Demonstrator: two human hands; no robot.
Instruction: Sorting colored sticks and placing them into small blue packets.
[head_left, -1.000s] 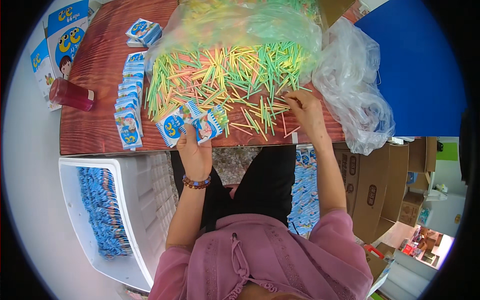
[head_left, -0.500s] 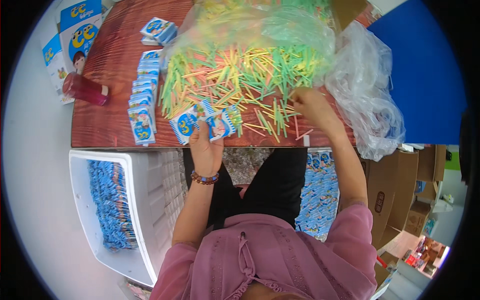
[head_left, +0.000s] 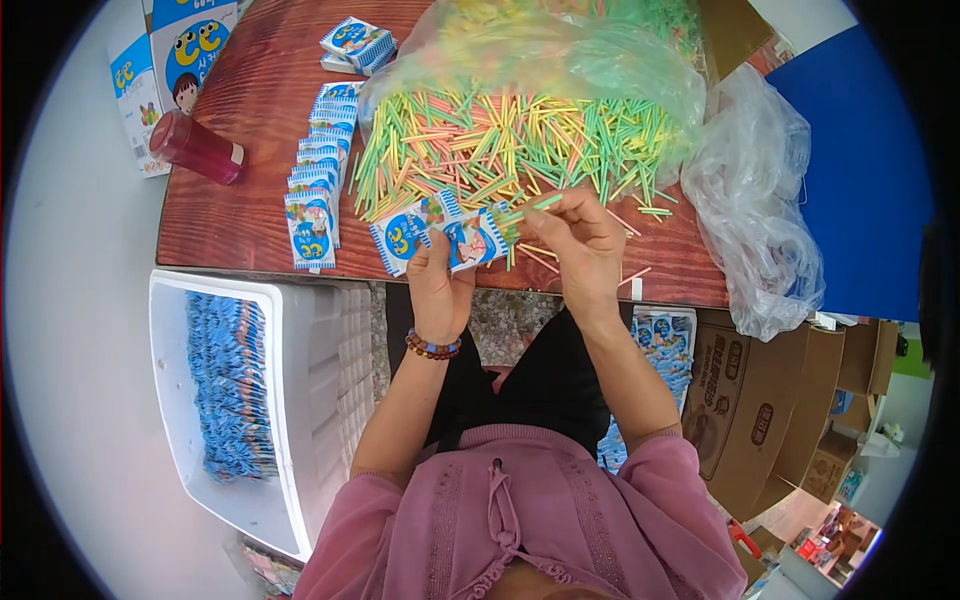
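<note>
My left hand (head_left: 440,295) is closed on two small blue-and-white packets near the table's front edge. One packet (head_left: 478,243) lies to the right under the thumb, and the other packet (head_left: 398,234) overlaps it on the left. My right hand (head_left: 585,255) pinches a few thin green and yellowish candy sticks (head_left: 537,207) between thumb and fingers. Their left ends meet the right end of the right-hand packet; how far they reach inside is hidden. Just beyond both hands spreads a heap of pink, yellow and green candy sticks (head_left: 480,150).
A clear plastic bag (head_left: 560,60) partly covers the heap. To the left lie a row of packets (head_left: 312,228), a stack of packets (head_left: 357,45) and a reddish jar (head_left: 195,147). White foam boxes (head_left: 290,400) of packets stand below the table. Crumpled plastic (head_left: 750,190) hangs at the right edge.
My right hand has moved left from the loose sticks to the packet, and now pinches sticks against its end. My left hand keeps its packets. The whole view has shifted slightly.
</note>
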